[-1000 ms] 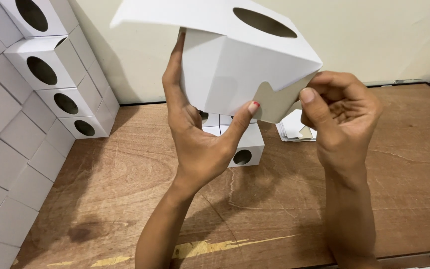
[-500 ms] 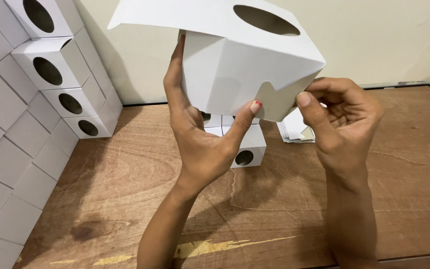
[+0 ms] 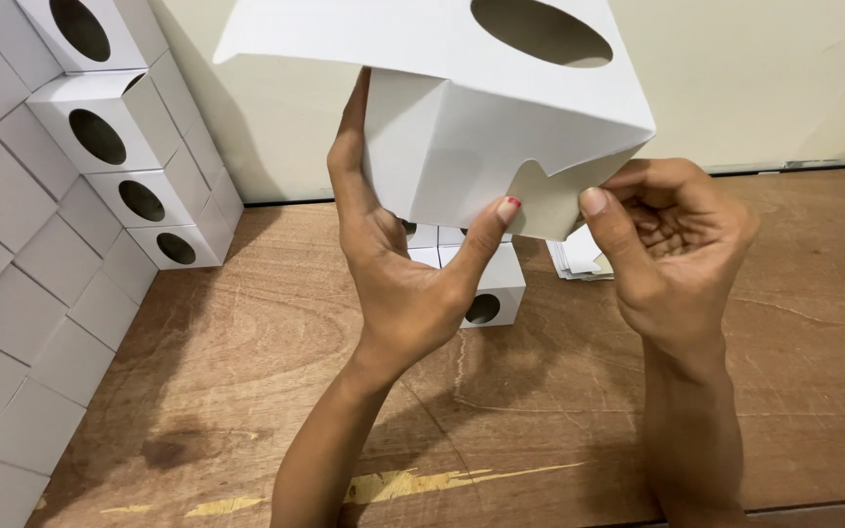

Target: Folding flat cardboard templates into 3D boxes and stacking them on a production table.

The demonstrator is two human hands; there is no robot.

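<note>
I hold a white cardboard box (image 3: 462, 108) with an oval hole in its top face, raised close to the camera. My left hand (image 3: 398, 264) grips its near side, fingers up along the left wall and thumb pressed on the front panel. My right hand (image 3: 672, 244) pinches a bottom flap at the box's lower right corner between thumb and curled fingers. The box's underside is partly folded.
A stack of finished white boxes (image 3: 100, 147) with oval holes leans along the left wall. More small white boxes (image 3: 486, 284) sit on the wooden table (image 3: 246, 391) behind my hands, and flat white blanks (image 3: 579, 259) lie beyond my right hand.
The box has stayed raised while my right hand's thumb and fingers shifted slightly on the bottom flap. The left hand's grip is the same.
</note>
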